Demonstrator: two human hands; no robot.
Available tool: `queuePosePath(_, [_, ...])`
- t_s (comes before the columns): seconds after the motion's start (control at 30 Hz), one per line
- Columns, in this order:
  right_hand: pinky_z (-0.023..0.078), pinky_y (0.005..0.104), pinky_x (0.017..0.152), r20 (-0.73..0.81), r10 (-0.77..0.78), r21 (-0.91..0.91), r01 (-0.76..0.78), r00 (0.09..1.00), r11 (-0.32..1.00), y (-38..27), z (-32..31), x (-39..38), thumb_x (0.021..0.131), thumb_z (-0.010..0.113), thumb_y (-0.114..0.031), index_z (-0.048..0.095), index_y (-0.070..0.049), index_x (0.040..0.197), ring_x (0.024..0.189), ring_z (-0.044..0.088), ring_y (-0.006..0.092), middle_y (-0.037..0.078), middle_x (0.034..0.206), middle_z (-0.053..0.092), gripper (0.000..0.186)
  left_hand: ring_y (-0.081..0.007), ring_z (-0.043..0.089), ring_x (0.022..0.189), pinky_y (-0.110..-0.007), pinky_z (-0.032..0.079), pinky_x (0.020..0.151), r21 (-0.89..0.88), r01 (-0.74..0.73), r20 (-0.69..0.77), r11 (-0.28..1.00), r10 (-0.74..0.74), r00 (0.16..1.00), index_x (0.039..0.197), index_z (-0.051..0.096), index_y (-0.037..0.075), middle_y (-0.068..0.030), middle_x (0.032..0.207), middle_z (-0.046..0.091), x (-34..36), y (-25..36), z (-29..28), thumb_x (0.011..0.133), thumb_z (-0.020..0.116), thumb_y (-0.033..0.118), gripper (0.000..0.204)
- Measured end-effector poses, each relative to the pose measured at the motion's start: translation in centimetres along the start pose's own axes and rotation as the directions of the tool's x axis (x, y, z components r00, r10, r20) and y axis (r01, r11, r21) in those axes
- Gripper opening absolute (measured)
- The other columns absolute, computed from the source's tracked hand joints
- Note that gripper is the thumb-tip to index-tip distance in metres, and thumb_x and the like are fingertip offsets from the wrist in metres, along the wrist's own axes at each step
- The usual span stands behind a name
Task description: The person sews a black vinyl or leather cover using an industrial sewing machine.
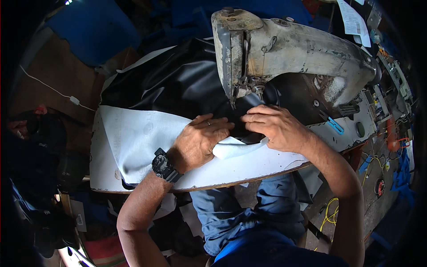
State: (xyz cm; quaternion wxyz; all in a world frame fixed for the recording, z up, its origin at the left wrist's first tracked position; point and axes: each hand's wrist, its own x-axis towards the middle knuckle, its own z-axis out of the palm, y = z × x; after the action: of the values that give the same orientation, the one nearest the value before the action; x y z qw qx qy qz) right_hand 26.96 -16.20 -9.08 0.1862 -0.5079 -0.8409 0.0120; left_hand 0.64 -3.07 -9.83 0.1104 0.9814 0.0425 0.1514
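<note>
A glossy black leatherette sheet [178,82] with a white backing [138,131] lies bunched and partly folded over on the white sewing table [249,163]. My left hand [202,139], with a ring and a black wristwatch, rests on the sheet left of the needle area, its fingers bent on the material and its thumb hidden. My right hand [278,129] grips the sheet's edge to the right, fingertips close to the left hand's. A curl of white backing shows between the hands. Just beyond my fingers stands the worn sewing machine [307,46], its needle area over the black material.
Blue-handled thread snips [333,125] lie on the table right of my right hand. Beyond the table's right end are tools and an orange cylinder [392,135]. Yellow cord [329,213] lies on the floor. A white cable [49,86] crosses a brown surface at left.
</note>
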Motion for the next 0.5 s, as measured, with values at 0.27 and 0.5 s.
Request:
queuePosePath(0.27, [0.054, 0.0422, 0.111, 0.012, -0.009, 0.008, 0.009, 1.000, 1.000, 1.7, -0.1, 0.7, 0.079, 0.072, 0.006, 0.077, -0.003, 0.116, 0.132, 0.063, 0.0261, 0.010, 0.135, 0.073, 0.039, -0.0270, 0.064, 0.138, -0.052, 0.046, 0.120, 0.035, 0.060, -0.010, 0.998, -0.059, 0.998, 0.122, 0.075, 0.005, -0.0102, 0.141, 0.072, 0.9, 0.1, 0.0, 0.089, 0.084, 0.024, 0.039])
queuePosePath(0.5, [0.053, 0.0445, 0.111, -0.017, -0.031, -0.009, 0.031, 0.999, 0.999, 1.8, 0.0, 1.0, 0.076, 0.076, 0.004, 0.076, -0.006, 0.119, 0.133, 0.063, 0.0266, 0.010, 0.135, 0.074, 0.044, -0.0267, 0.066, 0.135, -0.052, 0.047, 0.120, 0.088, 0.011, -0.052, 0.996, -0.007, 0.999, 0.111, 0.076, 0.004, -0.0111, 0.132, 0.076, 1.1, -0.2, 0.2, 0.086, 0.085, 0.021, 0.032])
